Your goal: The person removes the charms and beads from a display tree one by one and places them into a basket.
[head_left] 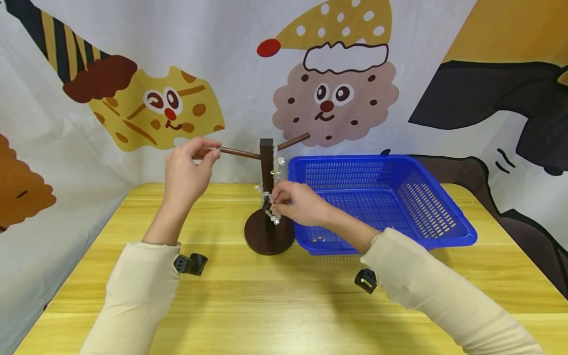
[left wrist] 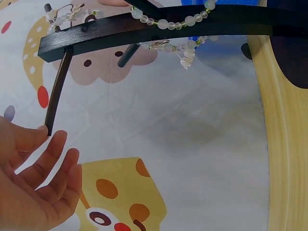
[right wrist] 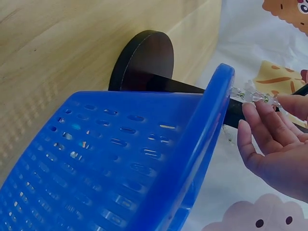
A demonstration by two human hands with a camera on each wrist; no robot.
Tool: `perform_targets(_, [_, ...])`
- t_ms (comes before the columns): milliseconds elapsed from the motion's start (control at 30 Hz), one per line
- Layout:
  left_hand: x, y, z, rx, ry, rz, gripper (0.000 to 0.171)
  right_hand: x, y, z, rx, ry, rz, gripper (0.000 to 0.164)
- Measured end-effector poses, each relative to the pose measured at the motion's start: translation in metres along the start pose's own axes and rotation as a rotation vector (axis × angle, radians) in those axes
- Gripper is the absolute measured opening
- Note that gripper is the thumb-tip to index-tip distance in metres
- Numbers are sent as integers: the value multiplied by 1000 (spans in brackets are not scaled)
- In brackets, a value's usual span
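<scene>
The left hand (head_left: 188, 165) pinches the tip of a peg (head_left: 241, 153) slanting out leftward from the upright stand (head_left: 266, 167) on the table (head_left: 248, 315); the right hand (head_left: 301, 203) pinches a beaded string (head_left: 275, 220) hanging lengthwise beside it.

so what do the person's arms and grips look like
The sleeves are cream and finely ribbed, with smoother cuffs. A small black device sits by the left cuff, and another by the right. The left grip and right grip are bare, with no gloves. No cables are visible.
</scene>
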State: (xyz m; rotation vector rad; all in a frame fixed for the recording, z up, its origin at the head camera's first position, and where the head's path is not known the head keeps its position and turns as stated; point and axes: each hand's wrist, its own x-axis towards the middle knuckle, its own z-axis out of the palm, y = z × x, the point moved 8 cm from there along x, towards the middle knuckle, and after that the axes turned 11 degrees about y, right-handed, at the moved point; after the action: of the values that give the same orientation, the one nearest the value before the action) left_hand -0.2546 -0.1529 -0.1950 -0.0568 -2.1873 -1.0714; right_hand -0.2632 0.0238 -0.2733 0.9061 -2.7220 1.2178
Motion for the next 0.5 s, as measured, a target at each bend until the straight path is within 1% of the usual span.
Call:
perform_targets(167, [0, 0, 0, 1, 1, 5, 17, -1, -2, 0, 16, -20, 6, 9])
perform_targets(500, [-1, 0, 0, -15, -5, -8, 17, -6, -8, -6, -6, -39, -16, 9])
